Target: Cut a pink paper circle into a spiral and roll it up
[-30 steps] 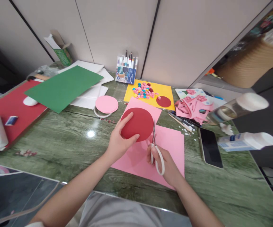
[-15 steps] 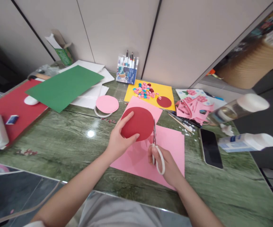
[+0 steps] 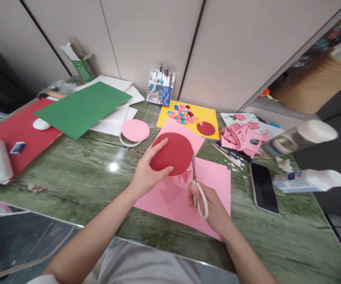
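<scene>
My left hand grips a red paper circle at its left side, with thumb and fingers spread over the face. Pink paper shows just behind the circle; whether it is held too I cannot tell. White-handled scissors are in my right hand, fingers closed round the loops. Their blades point away from me at the circle's right edge, and look nearly closed. Under both hands lies a large pink sheet, partly hidden by them.
Pink circles rest on a tape roll to the left, near a green sheet. A yellow sheet behind carries small coloured balls and a red circle. Pink scraps, a phone and a white bottle are at right.
The scissors and my right hand have shifted slightly down and right. My left hand still holds the red circle in nearly the same place. The whole view has moved a little.
</scene>
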`<state>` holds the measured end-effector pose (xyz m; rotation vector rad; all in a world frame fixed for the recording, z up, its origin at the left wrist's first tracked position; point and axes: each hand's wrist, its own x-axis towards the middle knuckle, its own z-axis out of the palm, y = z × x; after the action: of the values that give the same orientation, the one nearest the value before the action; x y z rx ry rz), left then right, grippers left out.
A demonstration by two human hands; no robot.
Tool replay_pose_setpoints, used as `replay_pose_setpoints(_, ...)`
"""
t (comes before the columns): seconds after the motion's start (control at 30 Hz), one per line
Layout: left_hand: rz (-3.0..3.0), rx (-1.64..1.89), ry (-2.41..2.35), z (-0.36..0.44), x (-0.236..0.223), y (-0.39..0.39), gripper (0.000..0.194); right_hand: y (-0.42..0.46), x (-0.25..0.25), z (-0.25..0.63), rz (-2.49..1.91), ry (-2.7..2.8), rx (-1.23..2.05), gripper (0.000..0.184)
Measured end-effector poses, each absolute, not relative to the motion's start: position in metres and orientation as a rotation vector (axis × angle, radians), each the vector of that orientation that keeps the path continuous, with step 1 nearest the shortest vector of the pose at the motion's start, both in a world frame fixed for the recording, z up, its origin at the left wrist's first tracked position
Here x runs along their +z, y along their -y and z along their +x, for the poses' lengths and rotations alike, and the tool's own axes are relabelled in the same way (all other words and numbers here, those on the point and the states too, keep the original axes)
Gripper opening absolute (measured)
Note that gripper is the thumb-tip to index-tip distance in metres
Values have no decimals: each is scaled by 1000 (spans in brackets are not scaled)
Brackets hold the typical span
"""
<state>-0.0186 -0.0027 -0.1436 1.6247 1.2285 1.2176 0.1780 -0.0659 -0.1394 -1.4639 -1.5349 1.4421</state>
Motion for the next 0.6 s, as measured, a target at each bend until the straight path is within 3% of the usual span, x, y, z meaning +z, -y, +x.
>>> replay_pose_setpoints(0.6, 1657, 1119, -1167, -21, -140, 3, 70, 64, -135, 186, -1463, 1558, 1414, 44)
